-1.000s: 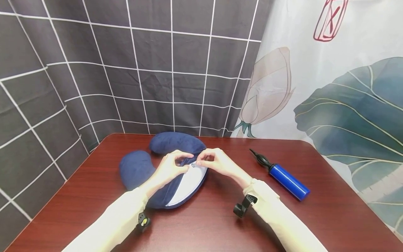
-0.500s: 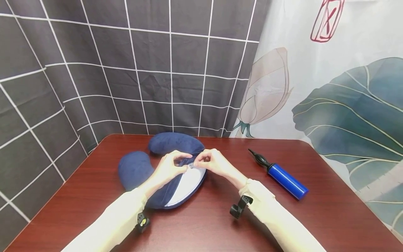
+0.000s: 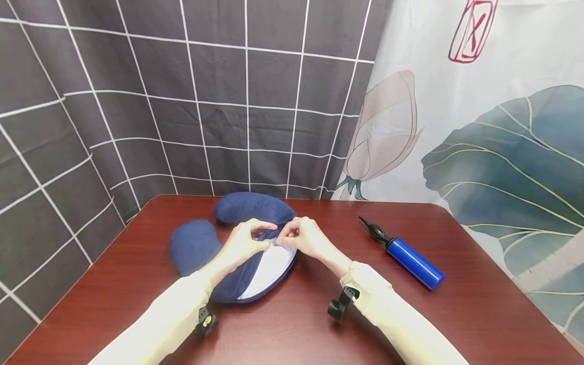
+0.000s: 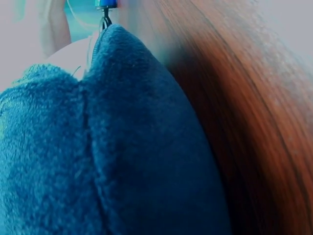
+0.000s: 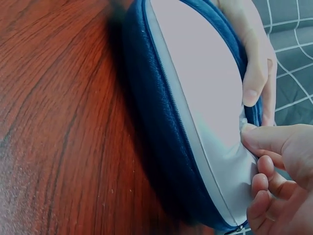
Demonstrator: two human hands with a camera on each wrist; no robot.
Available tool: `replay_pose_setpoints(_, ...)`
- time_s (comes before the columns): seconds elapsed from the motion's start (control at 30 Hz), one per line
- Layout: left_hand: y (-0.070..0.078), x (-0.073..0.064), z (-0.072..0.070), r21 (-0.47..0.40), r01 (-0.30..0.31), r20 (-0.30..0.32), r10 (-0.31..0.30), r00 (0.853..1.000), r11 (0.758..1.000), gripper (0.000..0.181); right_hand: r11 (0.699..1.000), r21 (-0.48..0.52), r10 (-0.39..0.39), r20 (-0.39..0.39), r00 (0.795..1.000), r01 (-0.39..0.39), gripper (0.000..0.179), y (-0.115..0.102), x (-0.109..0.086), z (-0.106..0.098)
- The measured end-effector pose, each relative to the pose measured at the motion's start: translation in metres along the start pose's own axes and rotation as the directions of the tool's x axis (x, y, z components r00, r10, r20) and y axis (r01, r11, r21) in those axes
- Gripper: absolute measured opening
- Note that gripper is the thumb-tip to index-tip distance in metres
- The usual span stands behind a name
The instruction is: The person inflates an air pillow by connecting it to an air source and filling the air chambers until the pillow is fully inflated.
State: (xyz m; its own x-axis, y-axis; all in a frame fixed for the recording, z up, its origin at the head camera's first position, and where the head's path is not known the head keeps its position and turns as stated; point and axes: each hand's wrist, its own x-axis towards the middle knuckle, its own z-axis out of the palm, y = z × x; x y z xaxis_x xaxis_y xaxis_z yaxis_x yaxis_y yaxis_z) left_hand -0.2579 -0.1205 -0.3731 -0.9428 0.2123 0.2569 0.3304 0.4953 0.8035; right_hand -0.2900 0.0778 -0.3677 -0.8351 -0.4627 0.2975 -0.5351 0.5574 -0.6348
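A navy plush U-shaped neck pillow point(image 3: 193, 248) lies on the table, its zipper point(image 5: 183, 132) parted. Through the gap shows a smooth white inner liner point(image 5: 200, 73). My left hand point(image 3: 239, 247) grips the cover's edge, thumb on the liner side and fingers beyond. Close beside it, my right hand point(image 3: 307, 237) pinches a small pale valve-like nub point(image 5: 244, 122) on the liner between thumb and forefinger. Its other fingers curl against the puckered liner. Fingers partly hide the nub. Blue plush point(image 4: 137, 142) fills most of the left wrist view.
A blue hand pump point(image 3: 415, 262) with a black nozzle lies to the right on the reddish wooden table point(image 3: 283, 334). A dark grid-patterned curtain point(image 3: 219, 121) hangs behind, and a white floral one point(image 3: 388, 126) hangs at the right.
My right hand has shifted slightly left toward the left hand while still pinching the nub. The left hand keeps its hold, and the view has turned a little.
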Motion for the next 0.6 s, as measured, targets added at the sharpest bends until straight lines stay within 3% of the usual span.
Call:
replay_pose_setpoints(0.43, 0.0031, -0.0017, -0.0012, -0.018, 0.026, 0.004, -0.026, 1.0, 1.0, 0.038, 0.998, -0.055, 0.036, -0.071, 0.997, -0.04, 0.008, -0.0082, -0.0045, 0.0094)
replay_pose_setpoints(0.6, 0.0042, -0.0027, 0.0008, -0.012, -0.01, 0.005, 0.01, 1.0, 1.0, 0.038, 0.999, 0.023, 0.033, -0.053, 0.998, -0.032, 0.008, -0.0063, -0.0063, 0.0045)
